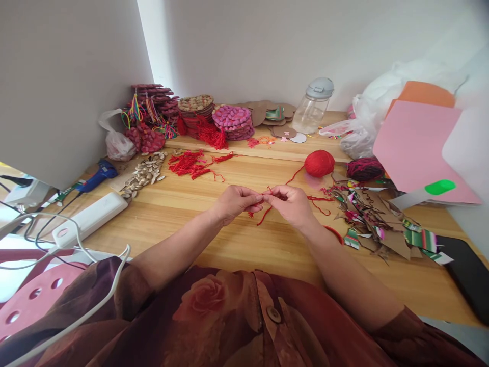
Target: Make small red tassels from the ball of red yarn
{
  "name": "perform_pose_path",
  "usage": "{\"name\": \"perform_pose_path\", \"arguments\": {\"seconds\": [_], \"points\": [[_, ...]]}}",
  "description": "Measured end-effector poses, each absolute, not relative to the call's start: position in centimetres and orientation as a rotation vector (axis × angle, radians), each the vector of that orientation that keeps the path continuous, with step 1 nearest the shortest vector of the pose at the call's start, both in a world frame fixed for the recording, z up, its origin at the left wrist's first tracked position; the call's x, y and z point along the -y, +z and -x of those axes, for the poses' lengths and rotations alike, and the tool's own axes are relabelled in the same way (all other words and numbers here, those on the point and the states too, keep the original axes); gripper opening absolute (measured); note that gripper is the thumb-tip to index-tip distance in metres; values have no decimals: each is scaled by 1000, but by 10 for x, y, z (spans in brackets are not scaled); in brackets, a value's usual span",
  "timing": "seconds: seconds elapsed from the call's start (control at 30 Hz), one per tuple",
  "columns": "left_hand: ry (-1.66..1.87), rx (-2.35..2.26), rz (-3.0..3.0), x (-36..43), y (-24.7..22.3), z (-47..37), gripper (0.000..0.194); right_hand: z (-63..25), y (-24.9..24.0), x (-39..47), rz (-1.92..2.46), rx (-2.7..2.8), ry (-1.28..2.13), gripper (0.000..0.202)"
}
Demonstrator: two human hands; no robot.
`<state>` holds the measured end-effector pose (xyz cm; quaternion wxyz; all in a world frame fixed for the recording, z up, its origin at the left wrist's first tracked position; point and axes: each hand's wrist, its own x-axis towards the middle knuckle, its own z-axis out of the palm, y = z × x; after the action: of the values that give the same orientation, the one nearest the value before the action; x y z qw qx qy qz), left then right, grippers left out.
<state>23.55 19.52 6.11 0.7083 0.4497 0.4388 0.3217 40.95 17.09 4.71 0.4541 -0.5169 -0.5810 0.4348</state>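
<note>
Near the centre of the frame, the left hand (237, 203) and right hand (293, 205) meet over the wooden table (191, 221), fingertips against fingertips. Both forearms slant up and inward from the lower left and lower right, the palms partly facing each other. Thumbs and index fingers are pressed together, pinching red yarn (264, 216) at the middle; its exact loop is too small to tell. The left hand's other fingers curl loosely beneath; the right's are mostly hidden. Right of centre sits the red yarn ball (320, 163), a strand running toward the right hand. Red tassels (187, 164) lie left of centre.
</note>
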Motion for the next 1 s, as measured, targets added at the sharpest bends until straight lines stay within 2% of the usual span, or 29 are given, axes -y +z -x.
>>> {"name": "perform_pose_path", "arguments": {"seconds": [0.2, 0.37, 0.5, 0.63, 0.73, 1.0], "points": [[629, -1008, -1112, -193, 60, -236, 18, -412, 53, -166, 1318, 1770, 688, 15], [546, -962, -1052, -189, 62, -238, 22, -414, 49, -170, 1295, 1663, 733, 19], [687, -964, -913, -189, 62, -240, 27, -425, 46, -179, 1372, 1378, 725, 29], [829, -989, -825, -193, 61, -240, 28, -427, 51, -177, 1459, 1474, 1016, 43], [863, -983, -843, -194, 60, -240, 29, -416, 54, -169, 1324, 1589, 1250, 34], [823, -986, -888, -188, 62, -245, 32, -397, 43, -165, 1133, 999, 1704, 36]]}}
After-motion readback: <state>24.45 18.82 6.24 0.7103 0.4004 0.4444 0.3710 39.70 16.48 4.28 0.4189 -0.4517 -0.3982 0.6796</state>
